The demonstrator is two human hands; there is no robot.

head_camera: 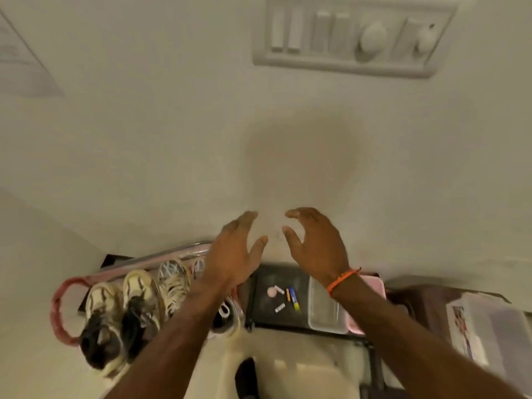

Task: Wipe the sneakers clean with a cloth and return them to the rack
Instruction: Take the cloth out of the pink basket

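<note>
1. Pink rack (pixel 62 286) far left, sneakers (pixel 138 306) lined up on it, toes toward the wall
2. left hand (pixel 233 254) raised over the rack's right end, fingers loose and spread, holding nothing
3. right hand (pixel 316 249) beside it, apart, palm inward, also released; orange wristband (pixel 341 279)
4. black tray (pixel 276 283) below with small items, clear container (pixel 325 309) on its right side

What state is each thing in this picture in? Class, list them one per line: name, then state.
Left hand: open, raised, holding nothing.
Right hand: open, raised, holding nothing.
Sneakers: standing in a row on the rack, looking soiled.
Rack: pink frame, loaded with shoes.
Clear container: on the dark surface; contents cannot be told.
Orange wristband: worn on the right wrist.
Switch panel: on the wall, too blurred to read.
</note>
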